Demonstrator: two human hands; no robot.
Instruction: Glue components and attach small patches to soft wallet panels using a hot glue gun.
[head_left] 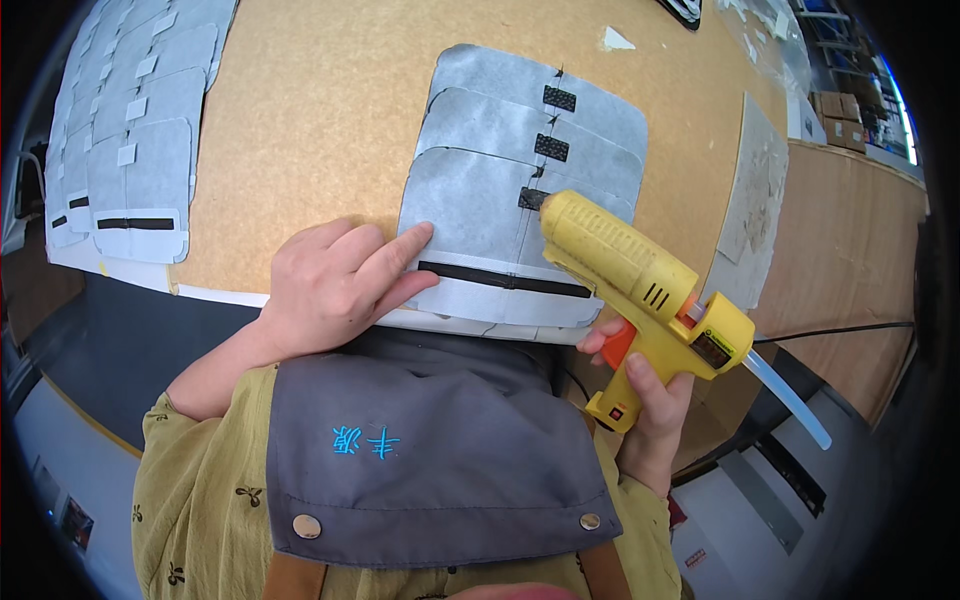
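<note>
My right hand (652, 400) grips a yellow hot glue gun (640, 290) by its handle, a finger at the orange trigger. The nozzle points at a small black patch (533, 198) on the top grey fabric piece (470, 215). A clear glue stick (790, 392) sticks out of the gun's back. My left hand (335, 282) rests on the left edge of that grey piece, forefinger stretched out flat on it, above a black strip (505, 280) near its lower edge. Two more grey pieces (590, 125) lie fanned beneath it.
A tan fibreboard tabletop (320, 110) carries a second stack of several grey pieces (135, 150) at the far left. A pale sheet (755, 210) lies at the right. A black cord (840, 330) runs off right. My grey apron (430, 450) fills the lower middle.
</note>
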